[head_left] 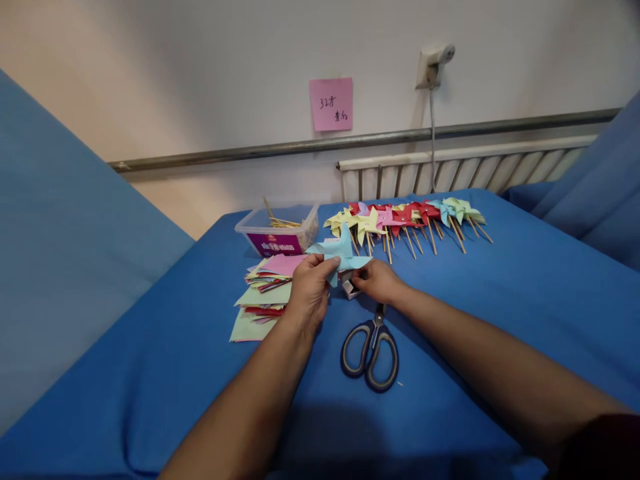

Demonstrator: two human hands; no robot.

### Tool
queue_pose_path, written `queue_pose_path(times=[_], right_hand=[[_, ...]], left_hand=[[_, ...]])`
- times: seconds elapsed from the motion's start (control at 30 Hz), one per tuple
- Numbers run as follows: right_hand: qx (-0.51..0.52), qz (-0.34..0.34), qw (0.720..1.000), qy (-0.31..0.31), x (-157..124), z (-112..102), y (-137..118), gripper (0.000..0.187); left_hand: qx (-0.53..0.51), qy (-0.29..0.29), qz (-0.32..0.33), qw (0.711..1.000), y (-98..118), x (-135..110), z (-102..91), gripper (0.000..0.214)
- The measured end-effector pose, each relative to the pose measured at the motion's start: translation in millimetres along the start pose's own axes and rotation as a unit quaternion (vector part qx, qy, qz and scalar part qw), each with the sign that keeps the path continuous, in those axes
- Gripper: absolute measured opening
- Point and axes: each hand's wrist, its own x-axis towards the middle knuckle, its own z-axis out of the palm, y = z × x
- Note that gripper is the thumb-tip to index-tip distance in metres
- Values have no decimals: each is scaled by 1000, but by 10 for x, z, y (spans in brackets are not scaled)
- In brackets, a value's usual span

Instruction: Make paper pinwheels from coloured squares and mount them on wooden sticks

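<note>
I am pinching the light-blue paper pinwheel [340,253], just beyond the scissors [371,350], in my left hand [310,290]. My right hand [380,281] is curling beneath it, and I cannot tell its grip. Judged step: gathering vanes at centre. The next move is calling for a steady pinch.

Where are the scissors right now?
In the head view, the scissors lie shut on the blue cloth, centre, between the forearms, just below the right hand. The left hand holds a blue pinwheel.

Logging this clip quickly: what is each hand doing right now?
Left hand: closed on the blue pinwheel.
Right hand: curled under the pinwheel; grip cannot be told.
</note>
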Motion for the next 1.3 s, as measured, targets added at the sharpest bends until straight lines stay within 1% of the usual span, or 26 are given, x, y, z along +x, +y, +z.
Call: queue_pose_path(times=[0.1, 0.17, 0.23, 0.3, 0.37, 0.47, 0.53, 0.63, 0.67, 0.73, 0.8, 0.83, 0.87, 0.97, 1.03, 1.1, 1.3], right_hand=[[31, 2, 999, 10, 25, -7, 34, 14], [63, -3, 997, 38, -18, -41, 60, 11], [108, -32, 992, 65, -125, -82, 101, 7], [138, -79, 985, 63, -278, -111, 157, 3], [125, -107, 985, 47, -428, -121, 214, 3], [53, -126, 990, 14, -548, -117, 260, 8], [23, -132, 991, -4, -546, -114, 264, 8], [33, -143, 989, -19, -493, -122, 269, 8], [43, -147, 988, -16, -480, -132, 274, 9], [49, -147, 988, 13, -478, -173, 280, 11], [22, -137, 989, 55, -510, -239, 262, 11], [-3, -134, 989, 66, -535, -277, 240, 10], [-29, -137, 988, 60, -564, -311, 210, 8], [-86, -155, 984, -34, -647, -363, 96, 5], [-109, -152, 980, -74, -678, -348, 32, 6], [-124, -137, 979, -82, -680, -312, -3, 7], [-124, -94, 985, -71, -611, -261, 19, 10]], left_hand=[[-2, -7, 4, 1000, -5, -9, 6, 24], [0, -11, 4, 1000, -4, -23, 17, 24], [2, -12, 3, 1000, -1, -40, 29, 24], [5, -13, 1, 1000, -3, -56, 37, 25], [9, -15, -1, 1000, -15, -66, 41, 25], [21, -19, -1, 1000, -52, -65, 41, 25], [26, -19, -2, 999, -77, -57, 39, 26], [25, -18, -1, 1000, -99, -40, 35, 26], [24, -18, 1, 1000, -103, -35, 33, 26], [27, -16, 5, 1000, -108, -27, 30, 26], [29, -14, 3, 999, -111, -25, 29, 26], [30, -15, 0, 999, -112, -26, 29, 26], [31, -16, -2, 999, -112, -29, 31, 26], [31, -18, 2, 999, -108, -43, 38, 26], [30, -19, 8, 999, -105, -52, 41, 25], [32, -19, 9, 999, -104, -58, 43, 25], [40, -19, -2, 999, -114, -64, 48, 26]])
